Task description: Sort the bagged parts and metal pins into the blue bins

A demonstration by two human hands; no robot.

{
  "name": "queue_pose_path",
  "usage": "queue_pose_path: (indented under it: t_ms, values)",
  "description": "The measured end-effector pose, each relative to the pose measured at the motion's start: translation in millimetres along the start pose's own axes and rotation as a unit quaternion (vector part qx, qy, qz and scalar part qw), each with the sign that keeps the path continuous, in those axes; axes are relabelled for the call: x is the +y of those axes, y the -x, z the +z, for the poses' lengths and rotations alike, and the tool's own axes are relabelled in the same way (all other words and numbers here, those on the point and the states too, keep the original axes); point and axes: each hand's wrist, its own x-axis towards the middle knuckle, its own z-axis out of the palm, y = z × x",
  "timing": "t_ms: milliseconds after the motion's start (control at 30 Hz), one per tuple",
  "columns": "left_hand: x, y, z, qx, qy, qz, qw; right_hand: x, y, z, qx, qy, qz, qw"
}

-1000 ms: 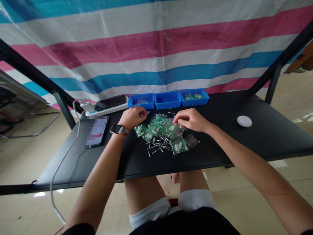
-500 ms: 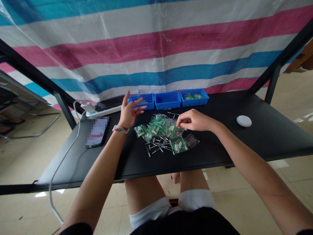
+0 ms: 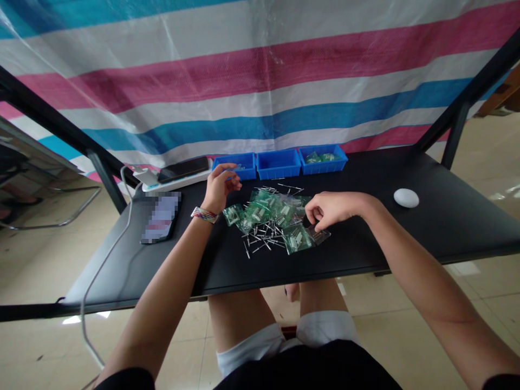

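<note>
My left hand (image 3: 220,188) is just in front of the left blue bin (image 3: 247,173), fingers loosely bent and apart, with nothing seen in them. Clear pieces lie in that bin. To the right of the pile, my right hand (image 3: 331,208) reaches down with thumb and fingers pinched at the upper edge of a small clear packet (image 3: 324,236) holding brownish pieces. The fingers partly cover this packet, which rests on the table. Between my hands is a heap of green-tinted clear packets (image 3: 260,211) with pale pieces inside. Loose metal pop rivets (image 3: 264,238) are scattered in front of it.
A middle blue bin (image 3: 278,173) and a right blue bin (image 3: 325,169) with green packets stand along the back of the black table (image 3: 365,249). At left are a phone (image 3: 162,219), a power strip (image 3: 179,183) and a white cable (image 3: 103,260). A white oval object (image 3: 406,198) lies right.
My left hand has lowered from the left bin, its fingers now more curled. My right hand has moved right and toward me, from the heap's edge onto the small clear packet.
</note>
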Motion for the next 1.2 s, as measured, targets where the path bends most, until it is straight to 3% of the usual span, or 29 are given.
queue_pose_path:
  t_ms: [167, 367, 667, 800, 933, 1000, 1067, 1200]
  values:
    - [-2, 2, 3.2, 0.009, 0.003, 0.022, 1.000, -5, 0, 1, -0.021, -0.020, 0.000, 1.000]
    - [-3, 3, 4.8, 0.008, 0.005, 0.019, 1.000, -2, 0, -1, 0.022, -0.003, 0.002, 1.000]
    - [-2, 5, 6.9, 0.006, -0.009, 0.015, 1.000, -11, 3, 0, 0.035, 0.015, 0.034, 0.999]
    - [-2, 5, 7.8, 0.000, -0.014, 0.018, 1.000, -6, 8, -5, 0.103, -0.009, 0.013, 0.995]
    - [-1, 7, 11.1, -0.009, -0.017, 0.020, 1.000, 3, 10, -13, 0.281, -0.055, -0.071, 0.956]
    - [0, 10, 13.6, -0.020, -0.016, 0.021, 0.999, 5, 6, -13, 0.338, -0.113, -0.103, 0.929]
    - [1, 13, 16.7, -0.041, -0.017, 0.025, 0.999, 4, -3, -10, 0.365, -0.211, -0.119, 0.899]
    - [2, 24, 26.2, -0.128, -0.047, 0.034, 0.990, -2, -27, 8, 0.387, -0.423, -0.119, 0.811]
